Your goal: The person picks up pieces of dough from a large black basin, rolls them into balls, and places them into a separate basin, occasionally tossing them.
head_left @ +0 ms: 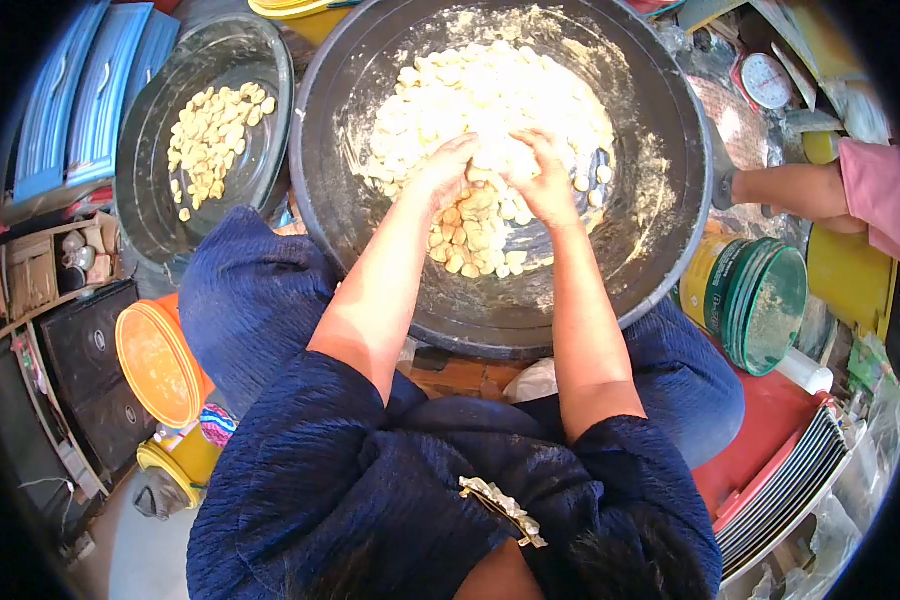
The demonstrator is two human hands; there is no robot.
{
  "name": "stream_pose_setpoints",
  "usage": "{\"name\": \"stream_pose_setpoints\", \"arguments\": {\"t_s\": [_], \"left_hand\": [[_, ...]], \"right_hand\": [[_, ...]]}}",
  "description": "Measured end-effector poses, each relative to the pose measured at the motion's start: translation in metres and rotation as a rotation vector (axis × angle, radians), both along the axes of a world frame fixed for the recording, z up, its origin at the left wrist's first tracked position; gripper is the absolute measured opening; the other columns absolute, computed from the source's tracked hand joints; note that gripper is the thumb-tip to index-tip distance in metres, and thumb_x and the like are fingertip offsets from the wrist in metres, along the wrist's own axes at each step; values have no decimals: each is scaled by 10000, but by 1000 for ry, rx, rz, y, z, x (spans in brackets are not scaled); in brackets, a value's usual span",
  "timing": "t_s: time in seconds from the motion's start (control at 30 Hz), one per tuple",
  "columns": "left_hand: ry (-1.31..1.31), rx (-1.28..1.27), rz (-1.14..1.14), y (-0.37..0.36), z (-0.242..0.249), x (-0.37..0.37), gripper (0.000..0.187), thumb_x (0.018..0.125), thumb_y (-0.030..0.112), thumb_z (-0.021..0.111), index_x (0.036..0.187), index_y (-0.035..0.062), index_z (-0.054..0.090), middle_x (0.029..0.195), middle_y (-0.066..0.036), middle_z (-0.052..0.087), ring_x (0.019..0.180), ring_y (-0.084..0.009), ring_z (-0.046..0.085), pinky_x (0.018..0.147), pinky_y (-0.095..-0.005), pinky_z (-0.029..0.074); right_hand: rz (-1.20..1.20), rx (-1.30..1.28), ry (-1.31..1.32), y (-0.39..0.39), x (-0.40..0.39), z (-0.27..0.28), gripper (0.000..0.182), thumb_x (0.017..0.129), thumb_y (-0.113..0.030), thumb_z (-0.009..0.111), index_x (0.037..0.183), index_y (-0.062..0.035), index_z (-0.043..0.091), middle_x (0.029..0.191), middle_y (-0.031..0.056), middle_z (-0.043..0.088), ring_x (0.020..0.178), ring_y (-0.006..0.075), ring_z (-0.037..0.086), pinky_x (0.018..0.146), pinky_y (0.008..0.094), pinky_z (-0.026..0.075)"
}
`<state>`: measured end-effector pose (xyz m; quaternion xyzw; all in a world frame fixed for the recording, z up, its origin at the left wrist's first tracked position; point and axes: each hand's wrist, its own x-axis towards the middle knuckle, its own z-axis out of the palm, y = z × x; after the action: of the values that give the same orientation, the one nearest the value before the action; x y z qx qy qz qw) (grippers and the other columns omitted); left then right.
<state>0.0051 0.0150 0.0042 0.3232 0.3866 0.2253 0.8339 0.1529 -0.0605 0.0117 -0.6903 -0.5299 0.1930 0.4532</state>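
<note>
A large black basin sits in front of my knees, dusted inside with pale flour. Small round dough pieces lie heaped in it, washed out by sunlight at the far side. My left hand and my right hand reach into the heap, curved toward each other. Between them they cup some of the dough pieces. Glare hides parts of the fingers and what lies between the palms.
To the left a smaller dark basin holds more pieces. An orange bucket stands by my left knee, a green-rimmed bucket by my right. Another person's leg is at the right, below a dial scale.
</note>
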Motion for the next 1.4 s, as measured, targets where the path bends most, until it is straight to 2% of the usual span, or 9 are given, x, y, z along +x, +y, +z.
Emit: {"name": "stream_pose_setpoints", "arguments": {"t_s": [0.1, 0.3, 0.4, 0.47, 0.63, 0.73, 1.03, 1.2, 1.4], "left_hand": [[-182, -152, -22, -5, 6, 5, 262, 898, 266, 467, 1066, 69, 511, 896, -16, 571, 712, -92, 550, 523, -227, 453], [-54, -3, -108, -4, 12, 4, 133, 878, 194, 512, 937, 80, 544, 801, 3, 576, 625, -54, 532, 495, -194, 434], [-66, 56, -85, -3, 18, 8, 94, 866, 175, 526, 899, 88, 541, 741, 6, 569, 572, -51, 516, 469, -175, 415], [22, 66, -157, -1, 21, 6, 100, 857, 176, 531, 907, 90, 541, 722, 4, 562, 534, -51, 498, 440, -166, 391], [-31, -82, -114, -1, 17, 4, 149, 852, 191, 531, 945, 74, 538, 708, 1, 546, 521, -51, 471, 422, -164, 366], [-49, -14, -210, -5, 26, 5, 193, 835, 182, 545, 991, 69, 535, 753, -8, 543, 561, -45, 464, 422, -163, 359], [148, 208, -372, 8, -4, -9, 265, 749, 74, 525, 1012, 43, 537, 848, -12, 560, 639, -59, 489, 461, -172, 386], [96, 102, -401, 3, -23, -12, 223, 748, 70, 508, 964, 44, 557, 817, -19, 575, 655, -62, 517, 482, -177, 405], [249, 196, -367, 15, -25, -17, 236, 770, 128, 525, 997, 83, 570, 824, 11, 580, 674, -62, 507, 501, -203, 380]], "right_hand": [[225, -55, -36, 2, -14, 28, 303, 708, -136, 677, 989, -50, 606, 1014, 107, 590, 979, 236, 543, 866, 320, 413], [69, -190, 756, 5, -3, 8, 213, 840, -134, 570, 1013, -11, 577, 843, 41, 624, 833, 132, 568, 764, 271, 447], [-36, -175, 898, 3, 7, 2, 223, 847, -174, 573, 1019, -32, 586, 894, 26, 614, 848, 118, 552, 781, 279, 433], [-389, -7, 1056, 5, 11, -3, 234, 848, -196, 575, 1018, -34, 581, 901, 26, 601, 841, 123, 541, 777, 291, 432], [-197, -231, 555, 2, 11, 17, 329, 827, -208, 599, 1108, -46, 544, 1035, 50, 564, 968, 165, 516, 814, 296, 423], [323, -296, 228, 3, 5, 15, 340, 765, -76, 616, 1096, -40, 549, 1059, 81, 563, 945, 170, 533, 791, 286, 439], [-369, -144, 964, -7, 20, -30, 199, 810, -20, 543, 1009, -35, 536, 871, 70, 558, 693, 105, 533, 606, 267, 469], [204, -339, 803, -14, 6, -17, 288, 811, -13, 533, 1099, -9, 522, 933, 82, 587, 711, 127, 567, 580, 237, 480], [-221, -222, 1087, -7, 23, -36, 219, 831, -43, 525, 1045, -2, 544, 923, 67, 599, 732, 123, 571, 635, 248, 490]]}}
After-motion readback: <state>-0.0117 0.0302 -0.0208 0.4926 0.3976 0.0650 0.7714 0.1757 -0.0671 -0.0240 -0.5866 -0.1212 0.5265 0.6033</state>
